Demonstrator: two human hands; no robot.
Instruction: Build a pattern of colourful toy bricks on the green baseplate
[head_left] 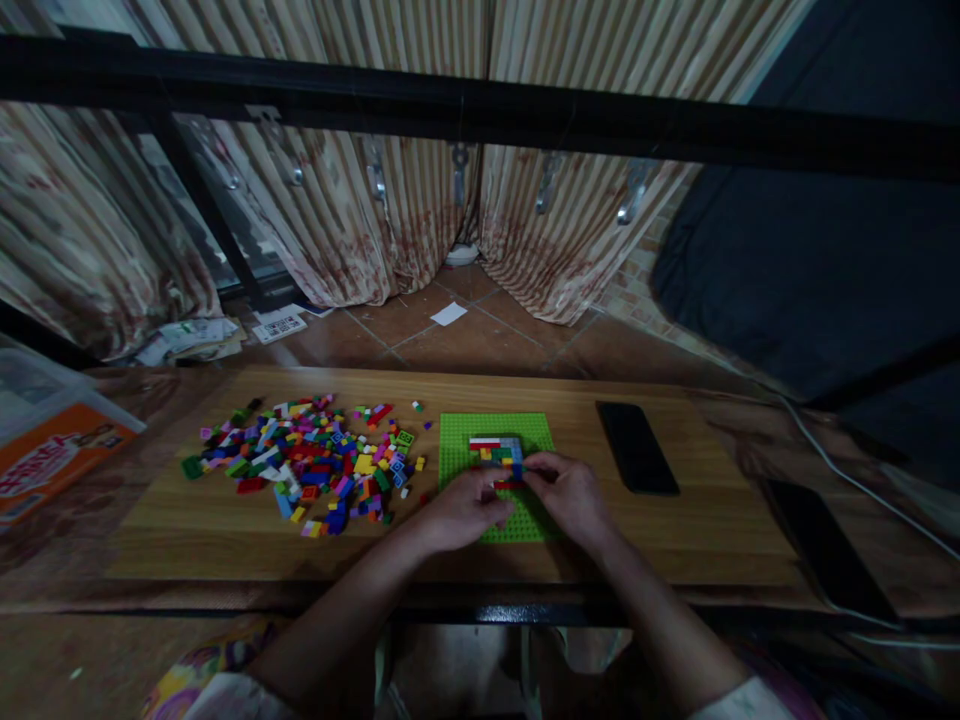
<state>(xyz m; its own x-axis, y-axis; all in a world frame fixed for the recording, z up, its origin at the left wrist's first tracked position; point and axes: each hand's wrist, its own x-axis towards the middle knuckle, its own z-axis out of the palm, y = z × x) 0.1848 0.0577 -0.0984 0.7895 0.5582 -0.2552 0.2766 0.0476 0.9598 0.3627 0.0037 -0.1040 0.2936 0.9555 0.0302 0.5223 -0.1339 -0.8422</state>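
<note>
Left hand (465,512) and right hand (571,497) meeting, fingertips of both pinching a red brick (507,485), green baseplate (459,450) beneath them, loose brick pile (315,460) left of the left hand, black phone (636,447) right of the right hand

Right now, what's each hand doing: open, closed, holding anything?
Left hand: fingertips pinched on a small red brick over the green baseplate.
Right hand: pinched on the same brick's other end.

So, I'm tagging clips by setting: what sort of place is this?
Probably a room in a home: striped curtains over a tiled floor, and a wooden table with loose toy bricks and a green baseplate.
</note>
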